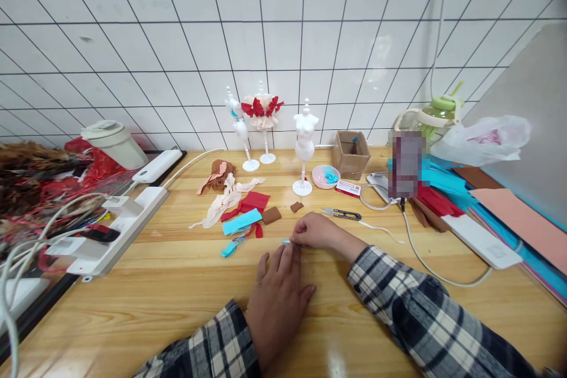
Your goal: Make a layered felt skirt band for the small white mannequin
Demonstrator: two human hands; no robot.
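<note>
My left hand lies flat on the table, fingers stretched forward, their tips against a small light-blue strip. My right hand is closed in a pinch at that strip, just beyond the left fingertips; most of the strip is hidden beneath the fingers. Ahead are a small brown fabric scrap, a larger brown piece, a folded blue piece and red fabric. Thread snips rest just beyond my right hand. A bare white mini dress form stands upright behind the scraps.
Two dressed mini forms, one with red bows, stand by the tiled wall. A pink dish, a cardboard box and a phone are to the right. A power strip with cables lies left; coloured sheets lie far right.
</note>
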